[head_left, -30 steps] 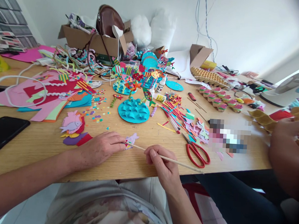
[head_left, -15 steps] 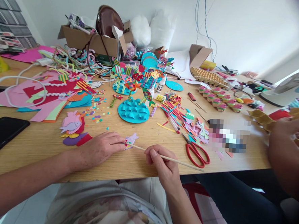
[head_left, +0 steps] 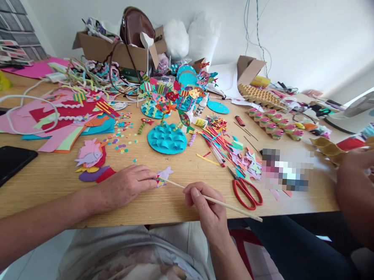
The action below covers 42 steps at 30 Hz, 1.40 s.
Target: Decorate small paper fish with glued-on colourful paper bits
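A lilac paper fish point(head_left: 166, 173) with small coloured patches lies flat on the table in front of me. My left hand point(head_left: 122, 187) rests on the tabletop from the left, its fingertips holding down the near left part of the fish and hiding some of it. Between the thumb and fingers of my right hand point(head_left: 206, 205) is a thin wooden stick point(head_left: 237, 209). Its far tip touches the fish beside my left fingertips. Red-handled scissors point(head_left: 246, 192) lie to the right of my right hand. Left of the fish is a pile of cut paper fish point(head_left: 91, 156).
A blue scalloped paper disc point(head_left: 166, 138) with fish on stems stands beyond my hands. Glue bottles point(head_left: 202, 105), paper strips point(head_left: 212, 145) and scraps point(head_left: 249, 161) lie to its right. A phone point(head_left: 6, 169) is at left. Another person's hand point(head_left: 359, 176) holds egg-carton material at right.
My right hand and the stick have shifted slightly to the right, with the stick's near end a little lower. My left hand and the fish stay in place.
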Tool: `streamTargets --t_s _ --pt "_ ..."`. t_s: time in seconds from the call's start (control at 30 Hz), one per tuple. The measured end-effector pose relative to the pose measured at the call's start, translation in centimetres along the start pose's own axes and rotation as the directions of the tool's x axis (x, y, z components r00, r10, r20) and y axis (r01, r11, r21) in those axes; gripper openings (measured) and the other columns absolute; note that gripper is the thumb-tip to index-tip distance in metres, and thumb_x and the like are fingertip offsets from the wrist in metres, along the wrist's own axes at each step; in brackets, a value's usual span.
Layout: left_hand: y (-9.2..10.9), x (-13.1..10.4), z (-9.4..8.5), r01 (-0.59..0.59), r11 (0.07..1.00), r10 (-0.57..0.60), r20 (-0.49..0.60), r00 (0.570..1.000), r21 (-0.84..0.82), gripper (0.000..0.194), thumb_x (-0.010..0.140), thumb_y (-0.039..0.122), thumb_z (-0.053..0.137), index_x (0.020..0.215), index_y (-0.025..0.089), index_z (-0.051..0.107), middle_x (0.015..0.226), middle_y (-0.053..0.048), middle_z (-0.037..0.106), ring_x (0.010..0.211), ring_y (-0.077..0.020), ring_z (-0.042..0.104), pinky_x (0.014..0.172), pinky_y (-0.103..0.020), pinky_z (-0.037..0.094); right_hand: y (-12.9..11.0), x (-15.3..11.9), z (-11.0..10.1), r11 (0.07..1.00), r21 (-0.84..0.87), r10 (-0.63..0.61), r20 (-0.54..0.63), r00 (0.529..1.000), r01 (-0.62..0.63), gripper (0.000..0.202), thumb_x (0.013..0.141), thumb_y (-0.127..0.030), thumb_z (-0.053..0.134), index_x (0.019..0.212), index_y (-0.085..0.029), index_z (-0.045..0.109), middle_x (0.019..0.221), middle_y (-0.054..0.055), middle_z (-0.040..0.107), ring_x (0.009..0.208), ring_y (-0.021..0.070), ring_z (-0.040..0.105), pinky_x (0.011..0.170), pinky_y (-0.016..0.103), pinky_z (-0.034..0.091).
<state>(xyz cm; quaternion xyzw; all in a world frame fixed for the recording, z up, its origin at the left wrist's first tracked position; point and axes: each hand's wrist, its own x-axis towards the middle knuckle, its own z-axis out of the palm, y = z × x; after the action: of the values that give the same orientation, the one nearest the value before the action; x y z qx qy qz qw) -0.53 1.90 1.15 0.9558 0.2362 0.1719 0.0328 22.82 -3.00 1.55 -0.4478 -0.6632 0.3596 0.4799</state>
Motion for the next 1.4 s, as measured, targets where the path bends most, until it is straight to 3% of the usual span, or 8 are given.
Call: streamTargets --t_s 0.33,0.6,0.83,1.13,1.4 --pt "0.00 -0.01 0.04 0.012 1.000 -0.012 -0.003 1.000 -0.003 0.030 0.088 0.011 0.035 0.107 0.017 0.058 0.111 -0.008 0.059 0.101 -0.0183 0.049 0.088 -0.034 0.042 -0.13 0.13 0.04 0.998 -0.054 -0.006 0.063 0.998 0.009 0.027 0.088 -0.029 0.041 0.069 -0.017 0.057 0.056 -0.001 0.052 0.053 0.0112 0.047 0.053 0.025 0.035" --pt "0.04 -0.13 0.05 0.012 1.000 -0.012 0.005 1.000 0.002 0.030 0.089 0.011 0.034 0.108 0.017 0.056 0.111 -0.008 0.058 0.100 -0.0189 0.050 0.087 -0.033 0.041 0.15 -0.09 0.06 1.000 -0.005 0.024 0.012 1.000 -0.024 0.027 0.088 -0.031 0.042 0.073 -0.017 0.060 0.055 -0.001 0.051 0.051 0.0111 0.045 0.050 0.024 0.033" --pt "0.05 0.01 0.04 0.013 1.000 -0.013 0.002 1.000 0.000 0.030 0.088 0.010 0.036 0.110 0.018 0.055 0.111 -0.008 0.058 0.100 -0.0189 0.050 0.087 -0.033 0.040 0.29 -0.02 0.17 0.999 -0.008 0.043 0.039 0.998 -0.043 0.027 0.088 -0.031 0.042 0.074 -0.017 0.061 0.056 -0.001 0.052 0.052 0.0111 0.045 0.050 0.024 0.033" --pt "-0.08 -0.22 0.28 0.017 1.000 -0.017 0.010 1.000 0.001 0.029 0.090 0.011 0.035 0.110 0.018 0.054 0.111 -0.007 0.057 0.102 -0.0188 0.049 0.088 -0.033 0.041 -0.05 0.05 0.30 0.998 0.052 0.044 -0.035 0.998 -0.042 0.025 0.088 -0.029 0.043 0.075 -0.017 0.061 0.055 -0.002 0.051 0.051 0.0104 0.045 0.050 0.024 0.033" --pt "-0.02 -0.31 0.21 0.028 1.000 -0.029 0.016 0.999 0.007 0.029 0.091 0.012 0.034 0.111 0.019 0.054 0.114 -0.006 0.056 0.105 -0.0181 0.048 0.092 -0.033 0.039 -0.10 0.49 0.77 0.998 0.042 0.045 0.001 0.999 -0.045 0.025 0.088 -0.027 0.043 0.073 -0.017 0.060 0.055 -0.003 0.051 0.051 0.0095 0.043 0.050 0.023 0.033"
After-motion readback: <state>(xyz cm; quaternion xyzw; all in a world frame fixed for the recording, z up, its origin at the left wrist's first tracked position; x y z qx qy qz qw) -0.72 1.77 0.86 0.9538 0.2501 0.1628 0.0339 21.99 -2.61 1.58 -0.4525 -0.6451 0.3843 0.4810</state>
